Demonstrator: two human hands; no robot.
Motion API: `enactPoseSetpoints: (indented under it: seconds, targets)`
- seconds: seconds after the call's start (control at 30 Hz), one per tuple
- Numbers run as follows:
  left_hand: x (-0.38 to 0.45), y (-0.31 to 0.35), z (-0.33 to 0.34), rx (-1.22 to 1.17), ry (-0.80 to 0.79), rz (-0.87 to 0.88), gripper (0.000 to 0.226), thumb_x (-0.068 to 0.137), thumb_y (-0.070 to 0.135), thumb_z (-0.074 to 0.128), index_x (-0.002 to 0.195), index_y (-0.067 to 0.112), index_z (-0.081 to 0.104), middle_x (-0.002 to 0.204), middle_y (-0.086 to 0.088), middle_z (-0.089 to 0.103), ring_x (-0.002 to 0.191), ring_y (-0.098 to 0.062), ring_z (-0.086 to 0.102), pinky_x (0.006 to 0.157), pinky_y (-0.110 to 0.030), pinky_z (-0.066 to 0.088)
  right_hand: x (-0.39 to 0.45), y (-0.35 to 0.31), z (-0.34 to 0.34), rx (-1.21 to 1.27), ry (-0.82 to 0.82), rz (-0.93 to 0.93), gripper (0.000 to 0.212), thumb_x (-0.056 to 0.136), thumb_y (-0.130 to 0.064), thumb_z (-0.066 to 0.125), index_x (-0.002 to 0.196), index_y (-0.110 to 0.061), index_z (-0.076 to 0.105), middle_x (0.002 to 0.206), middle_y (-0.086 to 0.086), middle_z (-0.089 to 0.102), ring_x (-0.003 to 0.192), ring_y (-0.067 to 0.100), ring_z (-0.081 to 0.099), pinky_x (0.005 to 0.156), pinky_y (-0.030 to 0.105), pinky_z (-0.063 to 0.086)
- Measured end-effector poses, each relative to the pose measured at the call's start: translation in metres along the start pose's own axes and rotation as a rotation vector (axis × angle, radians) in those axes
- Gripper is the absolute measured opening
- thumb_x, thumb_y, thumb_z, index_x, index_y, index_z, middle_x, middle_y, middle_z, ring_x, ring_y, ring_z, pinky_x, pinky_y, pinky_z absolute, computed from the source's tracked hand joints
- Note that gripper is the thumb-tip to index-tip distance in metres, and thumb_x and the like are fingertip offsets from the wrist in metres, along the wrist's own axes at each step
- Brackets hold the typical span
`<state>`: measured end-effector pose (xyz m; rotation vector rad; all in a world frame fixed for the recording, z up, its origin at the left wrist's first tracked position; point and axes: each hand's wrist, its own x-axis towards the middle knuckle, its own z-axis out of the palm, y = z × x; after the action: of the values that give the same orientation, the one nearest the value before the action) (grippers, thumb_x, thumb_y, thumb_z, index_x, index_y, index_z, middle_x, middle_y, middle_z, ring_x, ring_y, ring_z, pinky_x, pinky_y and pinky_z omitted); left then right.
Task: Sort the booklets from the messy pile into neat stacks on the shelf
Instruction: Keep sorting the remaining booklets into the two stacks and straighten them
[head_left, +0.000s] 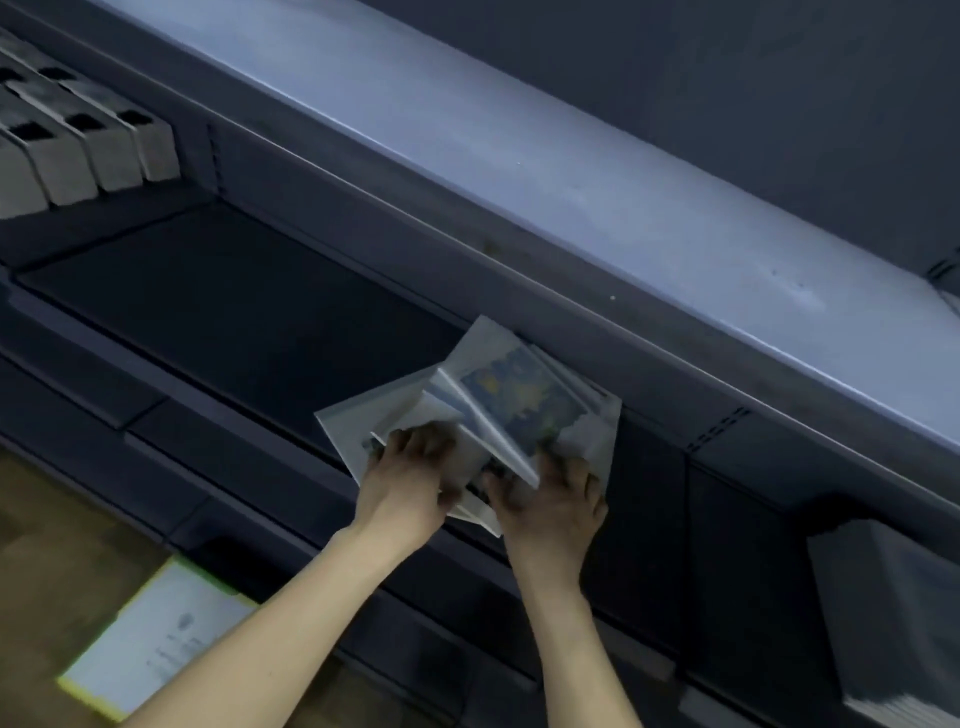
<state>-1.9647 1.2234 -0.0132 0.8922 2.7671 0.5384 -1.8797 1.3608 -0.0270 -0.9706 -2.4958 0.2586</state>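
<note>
The person is holding a messy bunch of booklets (483, 410) up at the front edge of the dark shelf (218, 312). The left hand (410, 478) grips the bunch at its near left corner, with the fingers curled around the paper. The right hand (550, 499) grips the near right side, fingers curled under and over the edge. The booklets are not lined up. They fan out at all sorts of angles, and the top one with the blue and yellow picture (519, 400) sits crooked on the others.

Here is what I think could go wrong. The bunch is loose, and both hands hold only the near edge. The far ends hang free, so a booklet in the middle could slide out and drop to the floor. The top one looks the most likely to slip, since it sits tilted.

The far corner of the bunch is right by the lip of the ledge above (519, 291). If the hands push forward, that corner could bump it and bend.

If the bunch goes down as it is, the stack will not be neat. The edges need squaring first.

A white sheet with a yellow-green edge (156, 644) lies on the floor, below the left arm.
</note>
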Motion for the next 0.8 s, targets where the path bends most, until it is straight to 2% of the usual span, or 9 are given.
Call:
enactPoseSetpoints:
  seconds: [0.07, 0.13, 0.2, 0.3, 0.4, 0.47, 0.6, 0.7, 0.8]
  targets:
    - [0.005, -0.003, -0.003, 0.041, -0.026, 0.006, 0.064, 0.094, 0.048, 0.047, 0.150, 0.027, 0.026, 0.150, 0.004, 0.032, 0.132, -0.027, 0.031, 0.109, -0.042, 0.030, -0.007, -0.004, -0.002, 0.040, 0.078, 0.001, 0.052, 0.074, -0.061, 0.076, 0.111, -0.024, 0.073, 0.116, 0.010, 0.065, 0.109, 0.036, 0.056, 0.088, 0.047, 0.043]
    - [0.008, -0.005, -0.004, 0.060, -0.037, 0.016, 0.063, 0.094, 0.050, 0.046, 0.149, 0.027, 0.026, 0.147, 0.002, 0.033, 0.130, -0.028, 0.033, 0.108, -0.044, 0.031, -0.004, -0.005, -0.001, 0.104, 0.063, 0.060, 0.050, 0.077, -0.063, 0.070, 0.110, -0.025, 0.072, 0.124, 0.013, 0.061, 0.114, 0.040, 0.053, 0.091, 0.050, 0.043]
    - [0.008, -0.008, -0.004, 0.049, -0.057, 0.018, 0.062, 0.095, 0.051, 0.045, 0.149, 0.028, 0.028, 0.149, 0.003, 0.032, 0.131, -0.026, 0.031, 0.109, -0.043, 0.030, 0.006, -0.001, 0.002, 0.145, 0.016, 0.165, 0.067, 0.075, -0.062, 0.070, 0.128, -0.022, 0.062, 0.142, 0.017, 0.046, 0.129, 0.043, 0.040, 0.103, 0.054, 0.037]
    - [0.009, -0.010, -0.006, 0.057, -0.092, 0.018, 0.062, 0.096, 0.050, 0.044, 0.151, 0.030, 0.024, 0.153, 0.005, 0.026, 0.135, -0.024, 0.029, 0.111, -0.042, 0.028, 0.024, 0.007, -0.003, 0.179, -0.190, 0.309, 0.108, 0.070, -0.076, 0.067, 0.155, -0.022, 0.029, 0.163, 0.013, 0.016, 0.149, 0.033, 0.013, 0.119, 0.054, 0.018]
    - [0.010, -0.009, -0.008, 0.068, -0.108, 0.014, 0.062, 0.097, 0.049, 0.044, 0.151, 0.029, 0.022, 0.152, 0.004, 0.028, 0.136, -0.025, 0.029, 0.112, -0.044, 0.027, 0.032, 0.012, -0.013, 0.140, -0.243, 0.332, 0.113, 0.067, -0.082, 0.057, 0.155, -0.019, 0.028, 0.157, 0.014, 0.030, 0.143, 0.036, 0.026, 0.114, 0.052, 0.026]
    - [0.010, -0.009, -0.007, 0.073, -0.104, 0.016, 0.063, 0.097, 0.049, 0.045, 0.152, 0.029, 0.021, 0.152, 0.003, 0.027, 0.136, -0.025, 0.028, 0.112, -0.044, 0.027, 0.029, 0.013, -0.017, 0.156, -0.197, 0.406, 0.109, 0.069, -0.080, 0.062, 0.153, -0.016, 0.035, 0.151, 0.016, 0.038, 0.138, 0.037, 0.033, 0.110, 0.051, 0.035]
    - [0.009, -0.010, -0.007, 0.057, -0.088, 0.025, 0.062, 0.097, 0.048, 0.045, 0.152, 0.032, 0.020, 0.152, 0.003, 0.029, 0.136, -0.025, 0.029, 0.112, -0.044, 0.028, 0.009, 0.019, -0.020, 0.366, -0.193, 0.540, 0.090, 0.073, -0.071, 0.069, 0.142, -0.018, 0.045, 0.135, 0.010, 0.053, 0.121, 0.030, 0.053, 0.093, 0.039, 0.050]
    - [0.010, -0.010, -0.006, 0.049, -0.086, 0.026, 0.060, 0.097, 0.047, 0.045, 0.151, 0.033, 0.023, 0.148, 0.003, 0.033, 0.135, -0.024, 0.030, 0.110, -0.042, 0.029, -0.001, 0.023, -0.027, 0.512, -0.124, 0.593, 0.073, 0.081, -0.055, 0.073, 0.133, -0.011, 0.047, 0.122, 0.009, 0.062, 0.109, 0.030, 0.062, 0.085, 0.032, 0.049]
    - [0.010, -0.010, -0.007, 0.047, -0.085, 0.030, 0.061, 0.097, 0.047, 0.046, 0.151, 0.032, 0.024, 0.151, 0.004, 0.029, 0.136, -0.024, 0.029, 0.111, -0.043, 0.029, 0.000, 0.030, -0.033, 0.564, -0.111, 0.647, 0.069, 0.088, -0.041, 0.073, 0.135, -0.003, 0.040, 0.124, 0.011, 0.057, 0.113, 0.033, 0.059, 0.085, 0.031, 0.047]
